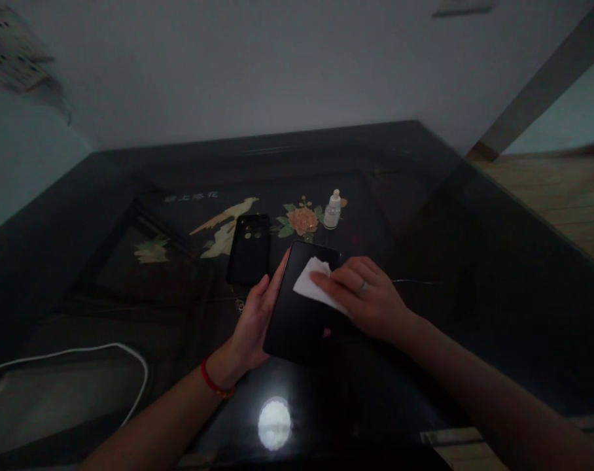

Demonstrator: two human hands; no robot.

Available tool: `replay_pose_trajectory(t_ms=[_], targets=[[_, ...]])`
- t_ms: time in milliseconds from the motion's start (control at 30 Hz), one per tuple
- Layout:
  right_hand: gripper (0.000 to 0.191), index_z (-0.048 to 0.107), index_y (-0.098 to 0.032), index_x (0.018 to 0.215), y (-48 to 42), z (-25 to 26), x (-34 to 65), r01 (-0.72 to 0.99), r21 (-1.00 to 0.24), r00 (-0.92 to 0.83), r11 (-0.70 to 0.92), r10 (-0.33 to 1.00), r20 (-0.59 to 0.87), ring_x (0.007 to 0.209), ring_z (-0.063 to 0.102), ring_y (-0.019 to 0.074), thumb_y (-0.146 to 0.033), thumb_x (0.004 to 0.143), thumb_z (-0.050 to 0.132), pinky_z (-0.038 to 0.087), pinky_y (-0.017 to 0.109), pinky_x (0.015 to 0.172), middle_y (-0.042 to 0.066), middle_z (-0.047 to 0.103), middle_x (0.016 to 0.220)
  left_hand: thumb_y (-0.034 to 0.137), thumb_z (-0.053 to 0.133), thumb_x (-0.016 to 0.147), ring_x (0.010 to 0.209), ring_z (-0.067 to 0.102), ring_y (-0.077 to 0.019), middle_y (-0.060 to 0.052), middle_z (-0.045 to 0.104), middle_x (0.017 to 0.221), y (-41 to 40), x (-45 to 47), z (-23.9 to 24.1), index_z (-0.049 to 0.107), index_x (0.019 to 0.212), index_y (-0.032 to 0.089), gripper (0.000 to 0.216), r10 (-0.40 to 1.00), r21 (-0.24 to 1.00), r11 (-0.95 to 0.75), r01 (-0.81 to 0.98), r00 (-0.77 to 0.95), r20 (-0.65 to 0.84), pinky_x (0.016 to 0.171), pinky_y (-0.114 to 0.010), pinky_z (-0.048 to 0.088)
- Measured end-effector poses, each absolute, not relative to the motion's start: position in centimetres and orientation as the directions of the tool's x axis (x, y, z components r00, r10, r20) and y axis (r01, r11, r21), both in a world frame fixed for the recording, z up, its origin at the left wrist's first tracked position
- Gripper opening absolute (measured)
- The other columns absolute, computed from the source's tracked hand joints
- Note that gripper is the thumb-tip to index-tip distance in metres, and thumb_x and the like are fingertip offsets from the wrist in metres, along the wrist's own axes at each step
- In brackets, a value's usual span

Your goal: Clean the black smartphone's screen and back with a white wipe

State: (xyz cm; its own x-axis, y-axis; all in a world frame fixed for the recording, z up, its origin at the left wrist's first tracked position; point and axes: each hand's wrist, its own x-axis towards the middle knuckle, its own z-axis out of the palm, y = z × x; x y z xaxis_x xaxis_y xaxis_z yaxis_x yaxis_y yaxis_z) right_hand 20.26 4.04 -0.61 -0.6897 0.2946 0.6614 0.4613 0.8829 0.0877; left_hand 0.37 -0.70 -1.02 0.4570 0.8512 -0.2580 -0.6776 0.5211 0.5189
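Observation:
A dark smartphone [294, 320] is gripped along its left edge by my left hand [256, 320], with a fingertip showing at its right side. My right hand [370, 294] presses a folded white wipe [313, 281] against the upper part of the phone's dark face. Just behind my left hand, a black phone case [250, 252] with camera cut-outs lies on the table; a small chain or charm [239, 305] is by its lower end. Farther back stands a small clear dropper bottle [332, 210] with a white top, touched by neither hand.
The glossy black table [400, 163] bears a bird and flower picture and meets a pale wall [258, 72]. A white cable [115, 345] curves across the left front. A thin wire [417, 282] shows right of my right hand. Wooden floor [566, 196] lies beyond the right edge.

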Motion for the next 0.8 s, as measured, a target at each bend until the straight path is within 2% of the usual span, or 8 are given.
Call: replay_pose_trajectory(t_ms=[100,167,300,367,433,533,633,800], targets=[[0.026,0.062,-0.009,0.108,2.8,-0.7,19.5,0.282,0.106,-0.786,0.954,0.166,0.595,0.078,0.053,0.0157,-0.012,0.095,0.040,0.043,0.034,0.083,0.005,0.063,0.085,0.047,0.032,0.093,0.125,0.048,-0.0263,0.001,0.041,0.147,-0.3,0.2,-1.0,0.026,0.145,0.039,0.053,0.888,0.556,0.460,-0.693,0.363,-0.283,0.106,-0.047,0.034],[0.026,0.062,-0.009,0.109,2.8,-0.8,19.6,0.262,0.106,-0.782,0.959,0.147,0.605,0.079,0.053,0.0151,-0.010,0.094,0.040,0.043,0.033,0.086,0.004,0.063,0.084,0.047,0.033,0.093,0.124,0.049,-0.0259,0.001,0.043,0.146,-0.2,0.2,-0.9,0.025,0.145,0.039,0.054,0.897,0.565,0.441,-0.697,0.342,-0.279,0.106,-0.046,0.034],[0.028,0.058,-0.009,0.117,4.4,-0.6,20.8,0.558,0.031,-0.589,0.829,0.370,0.719,0.080,0.051,0.0189,-0.013,0.092,0.046,0.044,0.035,0.076,0.007,0.061,0.083,0.047,0.032,0.093,0.124,0.049,-0.0263,0.002,0.042,0.147,-0.5,0.4,-0.7,0.018,0.146,0.043,0.055,0.878,0.559,0.475,-0.679,0.409,-0.249,0.104,-0.049,0.035],[0.028,0.058,-0.009,0.117,4.7,-0.7,20.9,0.619,0.020,-0.551,0.785,0.417,0.723,0.079,0.050,0.0196,-0.015,0.092,0.047,0.043,0.035,0.074,0.008,0.061,0.083,0.047,0.032,0.093,0.125,0.048,-0.0261,0.003,0.040,0.148,-0.6,0.4,-0.7,0.015,0.146,0.044,0.056,0.867,0.551,0.494,-0.672,0.432,-0.250,0.105,-0.049,0.034],[0.027,0.059,-0.008,0.115,4.1,-0.9,20.3,0.542,0.054,-0.636,0.839,0.367,0.679,0.078,0.050,0.0184,-0.013,0.093,0.043,0.042,0.035,0.079,0.007,0.062,0.083,0.047,0.034,0.093,0.126,0.047,-0.0256,0.003,0.040,0.148,-0.6,0.4,-0.9,0.015,0.146,0.042,0.057,0.877,0.552,0.479,-0.683,0.405,-0.259,0.107,-0.047,0.032],[0.026,0.062,-0.008,0.109,2.3,-1.2,18.9,0.289,0.088,-0.779,0.953,0.180,0.601,0.076,0.052,0.0145,-0.012,0.094,0.041,0.039,0.035,0.091,0.004,0.063,0.082,0.047,0.036,0.092,0.128,0.045,-0.0248,0.003,0.040,0.148,-0.5,0.3,-1.2,0.021,0.146,0.039,0.057,0.900,0.561,0.435,-0.705,0.339,-0.272,0.110,-0.043,0.028],[0.023,0.063,-0.009,0.107,1.6,-1.3,18.6,0.175,0.088,-0.783,0.981,0.084,0.616,0.075,0.053,0.0123,-0.012,0.093,0.045,0.036,0.035,0.095,0.001,0.062,0.080,0.046,0.035,0.093,0.131,0.042,-0.0238,0.004,0.039,0.149,-0.4,0.2,-1.3,0.027,0.145,0.037,0.054,0.908,0.571,0.420,-0.705,0.318,-0.274,0.111,-0.040,0.026],[0.031,0.058,-0.012,0.120,3.8,-0.7,20.6,0.608,-0.011,-0.522,0.794,0.410,0.748,0.078,0.051,0.0183,-0.015,0.090,0.049,0.040,0.039,0.087,0.004,0.059,0.080,0.043,0.032,0.094,0.130,0.043,-0.0258,0.007,0.036,0.150,-0.9,0.6,-0.9,0.028,0.143,0.044,0.049,0.874,0.570,0.478,-0.668,0.424,-0.235,0.107,-0.046,0.031]])
